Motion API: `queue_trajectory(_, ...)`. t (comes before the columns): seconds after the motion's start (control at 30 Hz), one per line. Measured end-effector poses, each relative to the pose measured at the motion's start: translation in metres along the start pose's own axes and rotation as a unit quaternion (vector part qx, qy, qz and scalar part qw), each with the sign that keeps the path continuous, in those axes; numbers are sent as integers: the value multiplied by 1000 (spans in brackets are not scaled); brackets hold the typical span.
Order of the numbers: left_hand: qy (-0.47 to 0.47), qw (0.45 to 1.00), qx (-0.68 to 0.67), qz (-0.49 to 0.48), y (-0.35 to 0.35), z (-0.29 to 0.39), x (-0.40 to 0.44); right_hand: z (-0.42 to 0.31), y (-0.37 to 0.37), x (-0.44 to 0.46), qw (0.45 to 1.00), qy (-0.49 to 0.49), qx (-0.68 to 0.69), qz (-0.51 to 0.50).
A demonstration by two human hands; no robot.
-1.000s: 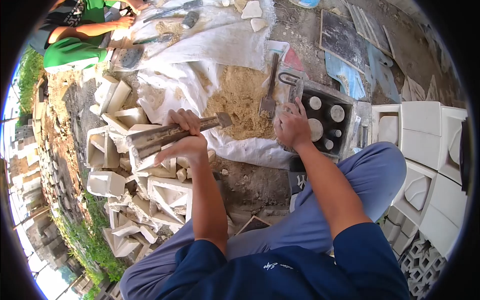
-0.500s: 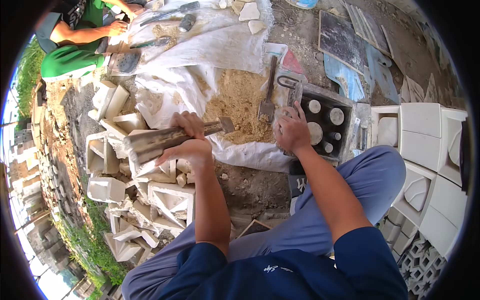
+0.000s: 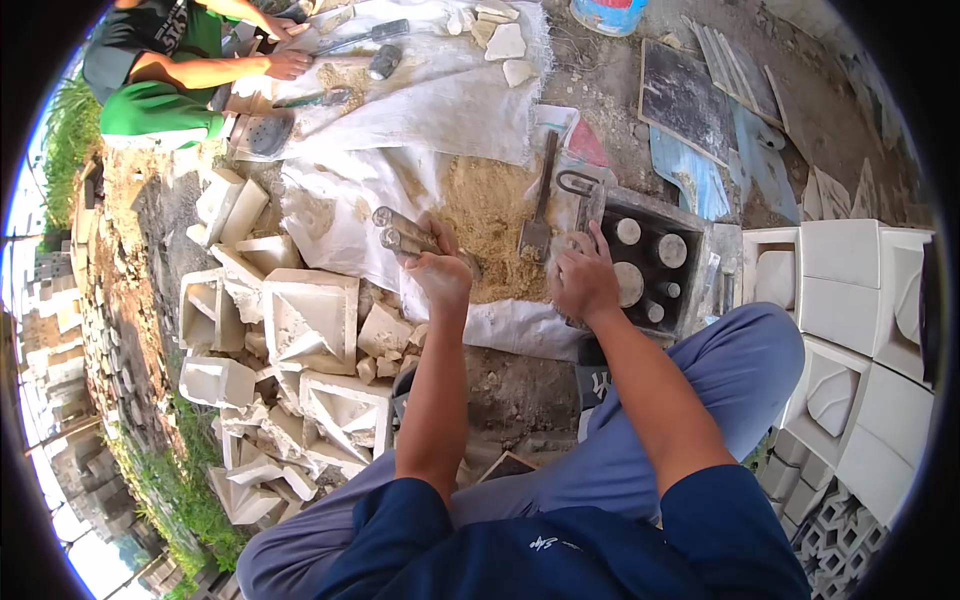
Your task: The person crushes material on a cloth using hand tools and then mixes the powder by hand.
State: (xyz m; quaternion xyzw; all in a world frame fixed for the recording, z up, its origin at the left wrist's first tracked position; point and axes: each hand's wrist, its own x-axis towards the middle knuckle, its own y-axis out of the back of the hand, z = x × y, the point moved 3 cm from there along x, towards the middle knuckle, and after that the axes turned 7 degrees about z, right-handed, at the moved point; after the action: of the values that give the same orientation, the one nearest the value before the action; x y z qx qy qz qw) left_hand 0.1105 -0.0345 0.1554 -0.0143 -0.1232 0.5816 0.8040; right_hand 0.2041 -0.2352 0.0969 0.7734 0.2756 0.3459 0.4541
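My left hand [image 3: 444, 272] is closed around a tool made of round rods [image 3: 400, 232]. Its rod ends point up and left, and its other end is mostly hidden behind my fingers, over the sand. My right hand [image 3: 585, 278] grips the left edge of a dark mould box [image 3: 697, 290] with several round cores standing inside. A bent metal handle [image 3: 577, 182] sticks out at the box's upper left corner. Between my hands, a flat-headed tool with a long dark handle [image 3: 547, 178] lies on the sand pile [image 3: 487, 205], close to my right fingers.
Broken pale cast blocks [image 3: 312, 318] are heaped at the left. White sacking [image 3: 450, 110] spreads under the sand. Another person's hand [image 3: 288, 64] is at the upper left, near a hammer [image 3: 384, 62]. Pale blocks [image 3: 840, 245] stack at the right; a blue bucket [image 3: 608, 15] stands at the top.
My left hand has moved right, and its tool has swung from pointing left to up-left, bringing the rod ends in closer. My right hand stays at the box edge. The view has shifted slightly.
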Motion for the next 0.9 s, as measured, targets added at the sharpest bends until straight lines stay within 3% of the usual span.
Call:
queue_trajectory(0.2,-2,994,-113,2,3,44,13,1,0,-4,1000,-1,1,-3)
queue_trajectory(0.3,27,998,-56,9,2,-19,6,1,1,2,1000,3,2,2)
queue_trajectory(0.33,26,999,-23,-30,-1,-14,10,1,1,3,1000,0,0,-6)
queue_trajectory(0.43,57,997,-46,-8,-7,-2,16,1,-1,2,1000,-1,4,9)
queue_trajectory(0.6,21,990,-134,-24,-11,22,26,1,-1,1,1000,10,5,13)
queue_trajectory(0.67,19,995,-85,-45,-16,-27,24,0,0,3,1000,14,11,16)
queue_trajectory(0.83,6,996,-65,-64,-34,-11,45,1,-1,3,1000,-9,2,-16)
queue_trajectory(0.9,-23,987,-142,-69,-38,13,38,2,0,5,1000,-4,-1,-11)
